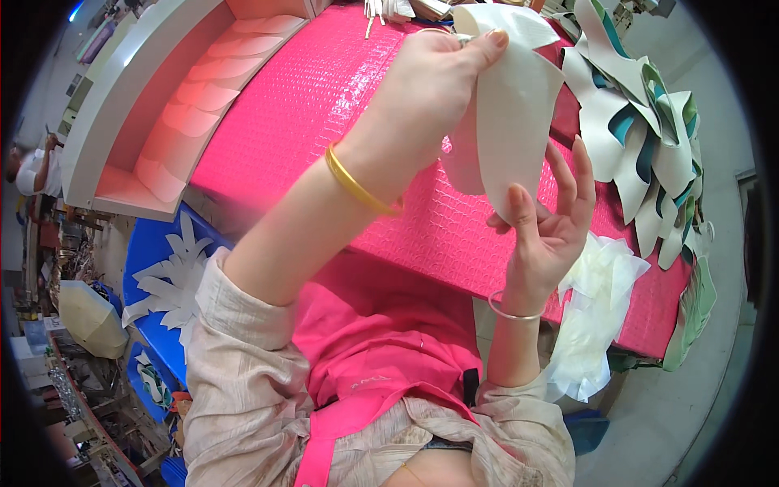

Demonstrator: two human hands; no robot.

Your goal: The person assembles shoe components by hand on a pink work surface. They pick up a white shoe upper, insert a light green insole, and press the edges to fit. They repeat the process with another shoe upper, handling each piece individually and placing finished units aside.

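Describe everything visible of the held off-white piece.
The off-white piece is a thin, seemingly leather-like sheet with a rounded lower end and a notch high on its right edge. It hangs upright above the pink table, its upper part pinched by the left hand, its lower end at the right hand. Another layer shows behind, perhaps joined.

Apron (389,329) is hot pink, creased, small pale lettering (369,380) on front. Wide pink strap (320,446) runs off apron's lower left. Shirt is beige, crinkled: left sleeve (247,325) sits left of apron, cuff rolled; right sleeve (519,406) to its right, loosely creased. Black patch (471,386) at apron's right edge. Polished gold bangle (350,187) above apron; thin silver bangle (519,317) right of it. Fine necklace (412,473) below apron.
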